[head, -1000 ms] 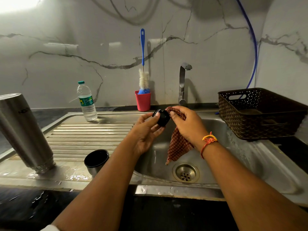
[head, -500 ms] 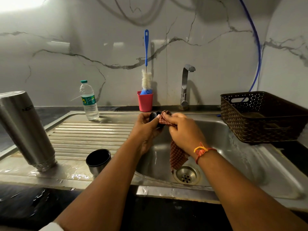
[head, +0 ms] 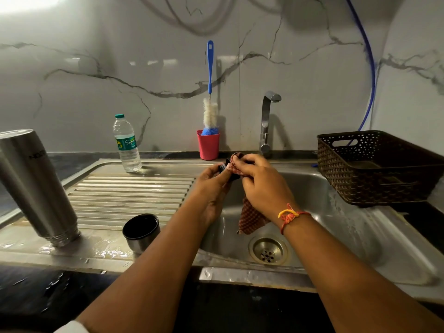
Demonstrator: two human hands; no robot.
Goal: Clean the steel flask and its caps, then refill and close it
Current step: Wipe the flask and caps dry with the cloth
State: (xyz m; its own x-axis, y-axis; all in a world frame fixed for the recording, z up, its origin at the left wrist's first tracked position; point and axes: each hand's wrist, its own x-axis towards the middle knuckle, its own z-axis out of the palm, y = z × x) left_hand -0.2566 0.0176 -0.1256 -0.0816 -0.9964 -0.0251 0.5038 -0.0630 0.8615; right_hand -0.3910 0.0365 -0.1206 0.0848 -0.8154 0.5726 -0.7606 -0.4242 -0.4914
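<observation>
**Both hands at small black cap [head: 222,167], cloth on it, over the basin**

Steel sink [head: 336,212] sits below both hands, with its ribbed drainboard [head: 129,193] out to the left of the left hand [head: 211,186]. Steel flask [head: 36,188] is far left of the left hand, threaded end down on the wet drainboard, well apart from both hands. Brown basket [head: 374,169] is right of the right hand [head: 262,186], on the sink's edge. Left hand's fingers are curled, pinching the small black cap at the fingertips. Right hand's fingers are curled tight round a bunched checked cloth [head: 251,217], pressing it to the cap. The cloth's loose end hangs under the right wrist, above the drain [head: 268,251]. Cup cap [head: 140,233] stands open side up, left of and below the left forearm, near the flask. Water bottle [head: 126,145] is beyond and left of the left hand. Pink cup [head: 208,146] holding a blue brush [head: 210,68] is just behind the left hand. Tap [head: 265,123] is just behind the right hand.
</observation>
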